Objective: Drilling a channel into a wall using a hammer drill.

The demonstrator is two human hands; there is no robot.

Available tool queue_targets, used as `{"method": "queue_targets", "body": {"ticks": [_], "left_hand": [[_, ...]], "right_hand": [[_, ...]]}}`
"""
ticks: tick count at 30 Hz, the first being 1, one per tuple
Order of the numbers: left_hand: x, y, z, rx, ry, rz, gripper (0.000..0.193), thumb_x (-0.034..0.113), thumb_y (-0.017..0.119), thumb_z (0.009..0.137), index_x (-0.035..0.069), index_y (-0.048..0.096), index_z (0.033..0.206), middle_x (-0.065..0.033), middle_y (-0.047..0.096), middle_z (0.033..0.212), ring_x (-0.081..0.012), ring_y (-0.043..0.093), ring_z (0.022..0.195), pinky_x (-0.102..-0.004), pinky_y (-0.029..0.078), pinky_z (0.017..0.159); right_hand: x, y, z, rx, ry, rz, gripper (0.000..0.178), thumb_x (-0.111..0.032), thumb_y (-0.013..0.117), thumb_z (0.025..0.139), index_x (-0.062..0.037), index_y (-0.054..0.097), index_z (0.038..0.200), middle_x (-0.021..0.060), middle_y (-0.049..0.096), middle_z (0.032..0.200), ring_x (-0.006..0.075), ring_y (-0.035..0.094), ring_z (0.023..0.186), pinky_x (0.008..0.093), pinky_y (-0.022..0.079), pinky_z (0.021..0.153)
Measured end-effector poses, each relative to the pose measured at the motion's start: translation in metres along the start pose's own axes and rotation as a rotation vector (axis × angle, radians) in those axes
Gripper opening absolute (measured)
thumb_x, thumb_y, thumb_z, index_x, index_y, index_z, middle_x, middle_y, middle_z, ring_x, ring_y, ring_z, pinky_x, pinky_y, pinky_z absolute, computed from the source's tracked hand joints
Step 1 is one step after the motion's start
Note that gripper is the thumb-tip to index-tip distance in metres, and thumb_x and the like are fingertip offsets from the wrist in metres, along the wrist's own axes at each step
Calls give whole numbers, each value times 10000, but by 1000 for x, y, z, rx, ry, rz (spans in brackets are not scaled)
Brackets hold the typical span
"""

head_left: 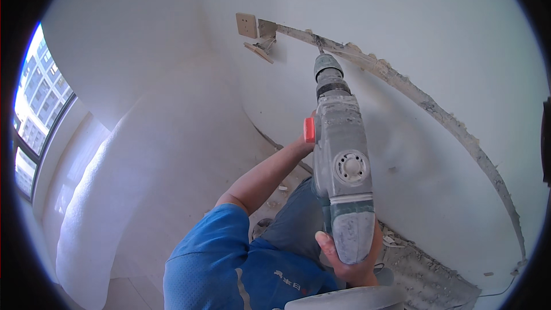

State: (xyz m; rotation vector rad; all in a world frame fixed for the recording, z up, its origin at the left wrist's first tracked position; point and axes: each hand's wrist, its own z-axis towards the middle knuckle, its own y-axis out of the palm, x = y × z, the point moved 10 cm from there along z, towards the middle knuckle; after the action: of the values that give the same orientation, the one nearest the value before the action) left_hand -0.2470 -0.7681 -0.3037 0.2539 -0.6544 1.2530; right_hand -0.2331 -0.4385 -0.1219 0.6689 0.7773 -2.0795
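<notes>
Chiselling is under way: grey dusty rotary hammer (342, 166) is gripped by both hands, left hand (305, 138), right hand (350, 258), bit in rough wall groove (402, 83) at twelve o'clock; steady pressure seems needed.

Bare white plaster walls (143, 34) all round, with a rough chased groove (425, 103) cut across the right one, running from a beige wall socket (247, 24). Rubble and dust (425, 275) sit along the floor at the wall's base. Big window (37, 103) on the left, bright daylight, apartment blocks outside.
</notes>
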Motion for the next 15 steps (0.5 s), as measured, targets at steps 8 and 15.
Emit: {"method": "queue_targets", "body": {"ticks": [8,15], "left_hand": [[70,-10,46,-6,-6,1,604,288,812,666,30,599,1169,-124,647,1101,-276,627,982,-364,478,920],[41,-3,43,-122,-340,-225,501,234,807,636,11,629,1049,-122,673,1043,-259,644,973,-347,476,916]], "right_hand": [[47,-35,2,170,266,119,510,-76,782,674,3,539,1116,83,617,859,198,614,749,316,497,702],[57,-35,17,2,390,219,430,-64,760,700,11,560,1073,68,605,824,186,602,744,309,486,702]]}}
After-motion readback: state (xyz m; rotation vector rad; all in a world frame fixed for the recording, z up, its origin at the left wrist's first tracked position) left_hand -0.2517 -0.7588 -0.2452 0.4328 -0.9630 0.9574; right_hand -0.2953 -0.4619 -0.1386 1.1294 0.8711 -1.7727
